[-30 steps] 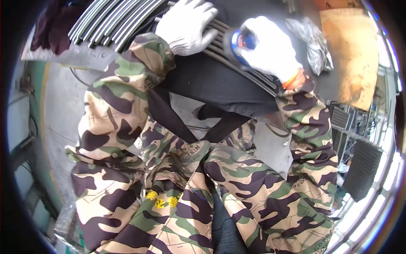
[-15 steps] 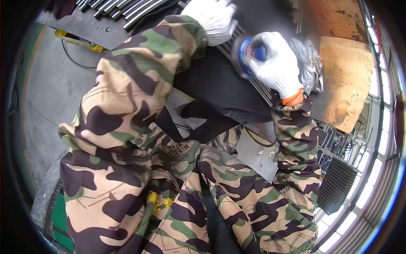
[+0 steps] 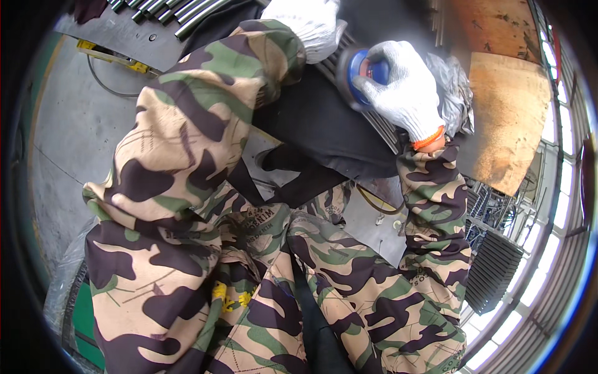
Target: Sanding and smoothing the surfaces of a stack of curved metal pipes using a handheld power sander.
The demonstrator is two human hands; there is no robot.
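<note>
My right hand [image 3: 408,84], in a white knit glove with an orange cuff, grips a round blue palm sander [image 3: 360,80] from above. Its disc looks blurred and rests on a row of thin metal rods [image 3: 381,128] lying side by side. Farther up the same rods, my left hand [image 3: 305,25] is closed over them in a white glove; the top edge of the picture cuts it off and its fingertips are hidden. Under the rods lies a dark cloth [image 3: 311,121], draped over the near edge of the work surface.
Several shiny metal tubes [image 3: 193,15] lie on a grey metal table [image 3: 134,40] at far left. Crumpled grey plastic [image 3: 453,93] sits just right of my right hand, before a brown board [image 3: 507,124]. A cable [image 3: 106,87] hangs at left; stacked dark parts [image 3: 495,271] stand at right.
The sander and my right hand have shifted slightly away from me along the rods. My left hand stays on the rods, and the whole view has moved a little.
</note>
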